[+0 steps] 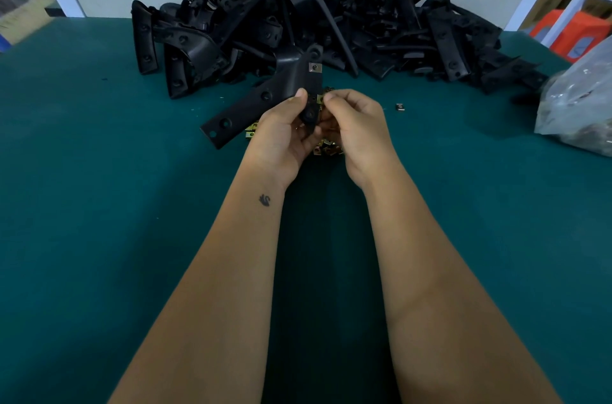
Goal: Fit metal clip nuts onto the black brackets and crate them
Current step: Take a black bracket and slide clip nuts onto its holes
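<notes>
Before the bracket pile (314, 16), my left hand (284, 135) gripped a bracket (265, 99); my right hand (354, 125) pinched a clip nut (320, 99) against it.

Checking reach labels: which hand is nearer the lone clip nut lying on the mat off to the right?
Right. The right hand sits just left of the lone clip nut; the left hand is farther left, holding the bracket.
</notes>
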Demonstrator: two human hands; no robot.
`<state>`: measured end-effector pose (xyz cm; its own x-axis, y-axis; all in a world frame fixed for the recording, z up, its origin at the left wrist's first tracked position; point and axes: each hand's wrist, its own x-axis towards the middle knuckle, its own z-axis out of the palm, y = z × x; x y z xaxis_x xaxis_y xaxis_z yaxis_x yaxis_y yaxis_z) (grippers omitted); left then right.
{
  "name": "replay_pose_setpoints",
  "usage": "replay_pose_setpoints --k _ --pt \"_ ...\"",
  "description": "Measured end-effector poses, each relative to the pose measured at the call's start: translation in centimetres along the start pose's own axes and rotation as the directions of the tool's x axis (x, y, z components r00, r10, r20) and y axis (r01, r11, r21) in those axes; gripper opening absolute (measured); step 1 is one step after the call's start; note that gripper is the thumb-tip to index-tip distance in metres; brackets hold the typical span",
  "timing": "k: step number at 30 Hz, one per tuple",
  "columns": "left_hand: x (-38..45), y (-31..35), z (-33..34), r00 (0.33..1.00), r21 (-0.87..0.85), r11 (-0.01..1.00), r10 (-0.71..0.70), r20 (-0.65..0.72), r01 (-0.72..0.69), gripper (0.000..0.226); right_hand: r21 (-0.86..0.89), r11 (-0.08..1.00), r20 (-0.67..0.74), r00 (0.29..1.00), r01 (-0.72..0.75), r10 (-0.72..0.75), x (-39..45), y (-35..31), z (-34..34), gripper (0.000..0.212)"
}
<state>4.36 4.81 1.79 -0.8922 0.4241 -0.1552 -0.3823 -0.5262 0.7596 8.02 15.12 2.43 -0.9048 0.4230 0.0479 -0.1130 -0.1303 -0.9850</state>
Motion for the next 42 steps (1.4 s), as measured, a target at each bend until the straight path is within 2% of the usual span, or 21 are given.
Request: replay_pose_setpoints --k 7,10,13,15,17,21,23,26,29,32,35,38,40,42 --pt "-0.1 0.0 -0.5 0.999 -0.003 1.0 0.007 0.045 -0.007 0.012 0.093 0.996 0.063 0.998 -0.015 0.009 -0.4 -0.4 -0.1 0.013" --pt "-0.2 0.3 -0.8 0.993 0.021 1.0 -0.013 0.113 0.011 0.019 0.176 0.983 0.114 0.993 -0.053 0.033 -0.4 -0.9 -0.2 0.018" --pt "-0.3 0.4 -0.9 0.985 0.057 0.998 -0.026 0.17 0.016 0.026 0.186 0.981 0.166 0.986 -0.061 0.029 -0.4 -1.0 -0.1 0.029" --pt "-0.3 0.5 -1.0 0.982 0.071 0.997 -0.04 0.187 0.027 0.019 0.179 0.982 0.202 0.979 -0.057 0.02 -0.5 -0.9 0.0 0.041" --pt "-0.3 0.6 -1.1 0.98 0.065 0.997 -0.055 0.193 0.043 0.013 0.179 0.982 0.22 0.975 -0.066 0.026 -0.5 -0.8 -0.1 0.042" --pt "0.0 0.2 -0.6 0.992 0.024 0.999 -0.044 0.119 0.042 0.007 0.121 0.992 0.153 0.988 -0.033 0.014 -0.3 -0.6 -0.1 0.024" --pt "0.0 0.0 -0.3 0.996 -0.012 0.999 -0.031 0.079 0.032 0.011 0.078 0.997 0.106 0.994 -0.005 -0.003 -0.2 -0.4 0.0 0.02" --pt "-0.1 0.0 -0.4 0.998 -0.068 0.997 -0.022 0.053 0.026 0.022 0.085 0.996 0.06 0.998 -0.034 0.029 0.0 -0.1 0.4 0.027" --pt "-0.1 0.0 -0.5 0.999 -0.071 0.997 -0.028 0.045 0.031 0.015 0.119 0.991 0.062 0.996 -0.068 0.061 0.2 0.1 0.3 0.042" --pt "0.0 0.0 -0.3 0.999 -0.144 0.989 -0.047 -0.028 0.043 0.016 0.137 0.99 0.042 0.999 -0.031 0.025 0.2 0.2 0.2 0.034" --pt "0.4 0.1 -0.3 0.994 -0.221 0.975 -0.02 -0.107 -0.004 0.016 0.073 0.997 -0.037 0.999 0.023 -0.02 0.0 0.2 0.4 0.024" --pt "0.5 0.1 -0.4 0.993 -0.224 0.974 0.022 -0.116 -0.048 0.019 -0.076 0.988 -0.074 0.987 0.138 -0.143 -0.4 0.3 1.1 0.029" --pt "0.5 -0.1 -0.5 0.994 -0.241 0.969 0.017 -0.106 -0.043 0.025 -0.236 0.934 -0.033 0.958 0.269 -0.284 -0.8 0.5 1.8 0.028" --pt "0.3 -0.1 -0.5 0.996 -0.293 0.956 0.002 -0.087 -0.028 0.024 -0.434 0.828 -0.002 0.919 0.355 -0.395 -1.1 0.9 2.4 0.024"
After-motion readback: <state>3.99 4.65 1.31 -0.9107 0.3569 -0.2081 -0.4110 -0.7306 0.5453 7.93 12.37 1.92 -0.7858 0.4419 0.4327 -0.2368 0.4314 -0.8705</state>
